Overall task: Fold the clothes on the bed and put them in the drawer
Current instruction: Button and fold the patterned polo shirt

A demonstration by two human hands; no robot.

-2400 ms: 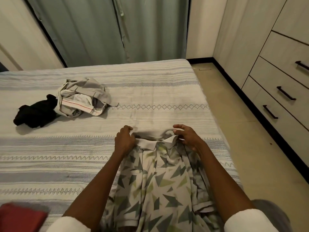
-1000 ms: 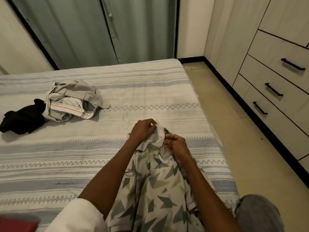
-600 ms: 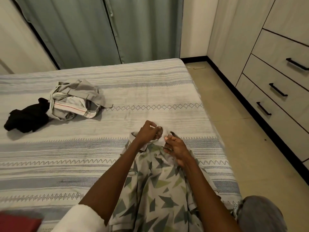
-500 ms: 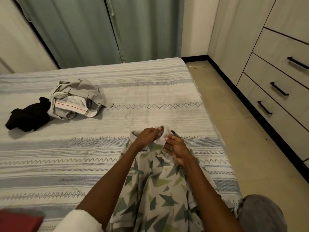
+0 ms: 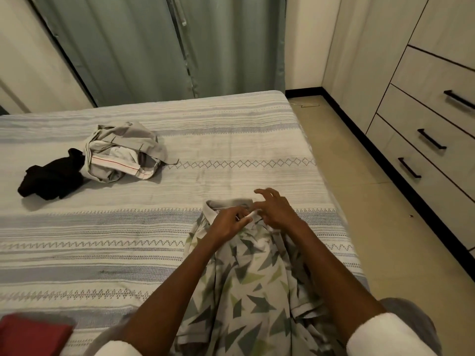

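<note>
Pale collared shirt with green-grey triangle print (image 5: 246, 283) lay flat at near right edge of striped bed (image 5: 128, 227), collar away from wearer. Left hand (image 5: 227, 223) pinched collar front; right hand (image 5: 276, 210) rested on collar, fingers loosely spread, gripping nothing. Best: square collar, smooth placket before folding sleeves inward. Crumpled grey trousers (image 5: 123, 152), black garment (image 5: 51, 177) unfolded; drawers (image 5: 424, 140) closed.

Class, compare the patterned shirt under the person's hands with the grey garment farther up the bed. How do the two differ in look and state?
1. The patterned shirt bears green and grey triangles; the grey garment is plain grey with a white inner band.
2. The patterned shirt lies spread out lengthwise; the grey garment sits crumpled in a heap.
3. The left hand and right hand work at the shirt's collar; nothing touches the grey garment.
Both lie on the striped bed, unfolded.
</note>
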